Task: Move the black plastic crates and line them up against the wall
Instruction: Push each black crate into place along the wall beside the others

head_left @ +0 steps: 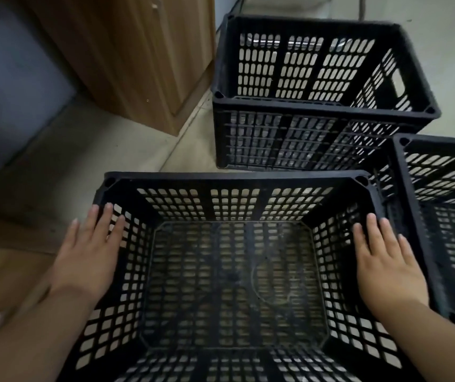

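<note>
A black perforated plastic crate (234, 179) sits right below me, empty, its open top facing up. My left hand (88, 252) lies flat over its left rim with fingers spread, and my right hand (386, 260) lies flat over its right rim; neither is curled around anything. A second black crate (325, 106) stands farther ahead on the floor. A third black crate (441, 188) is at the right, touching the near crate's right side and partly cut off by the frame edge.
A wooden cabinet (127, 56) stands ahead on the left, beside a blue-grey wall (8, 86). Pale floor tiles (105, 150) lie between the cabinet and the near crate. More wood surface shows at the lower left (5, 271).
</note>
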`<state>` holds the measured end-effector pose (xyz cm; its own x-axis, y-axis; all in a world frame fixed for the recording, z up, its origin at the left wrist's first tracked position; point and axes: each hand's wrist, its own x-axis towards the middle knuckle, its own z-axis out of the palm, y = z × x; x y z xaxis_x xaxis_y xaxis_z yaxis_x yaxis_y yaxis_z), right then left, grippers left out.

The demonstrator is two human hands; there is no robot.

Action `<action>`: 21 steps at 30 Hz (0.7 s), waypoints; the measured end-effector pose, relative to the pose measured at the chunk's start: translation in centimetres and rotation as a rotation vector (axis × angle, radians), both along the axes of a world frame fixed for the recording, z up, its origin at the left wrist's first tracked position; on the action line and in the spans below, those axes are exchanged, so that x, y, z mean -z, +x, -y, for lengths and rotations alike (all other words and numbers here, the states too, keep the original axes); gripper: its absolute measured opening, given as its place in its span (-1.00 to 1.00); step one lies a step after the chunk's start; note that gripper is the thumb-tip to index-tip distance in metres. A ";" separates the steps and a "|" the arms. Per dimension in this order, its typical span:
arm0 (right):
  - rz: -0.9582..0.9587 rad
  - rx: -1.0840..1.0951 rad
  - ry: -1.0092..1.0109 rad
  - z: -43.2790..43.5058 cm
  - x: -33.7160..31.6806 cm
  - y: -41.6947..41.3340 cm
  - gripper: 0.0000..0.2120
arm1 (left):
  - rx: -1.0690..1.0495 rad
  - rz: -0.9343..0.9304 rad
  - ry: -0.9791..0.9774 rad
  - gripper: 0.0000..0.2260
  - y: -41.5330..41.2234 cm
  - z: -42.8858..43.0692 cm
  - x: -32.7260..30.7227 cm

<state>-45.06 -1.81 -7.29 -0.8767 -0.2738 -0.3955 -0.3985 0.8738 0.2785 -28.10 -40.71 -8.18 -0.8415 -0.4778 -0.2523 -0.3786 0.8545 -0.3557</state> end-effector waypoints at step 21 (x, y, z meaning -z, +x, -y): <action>-0.194 -0.337 -0.287 -1.7 -6.3 5.3 -0.26 | -0.006 0.026 0.134 -0.27 15.1 -3.0 -8.4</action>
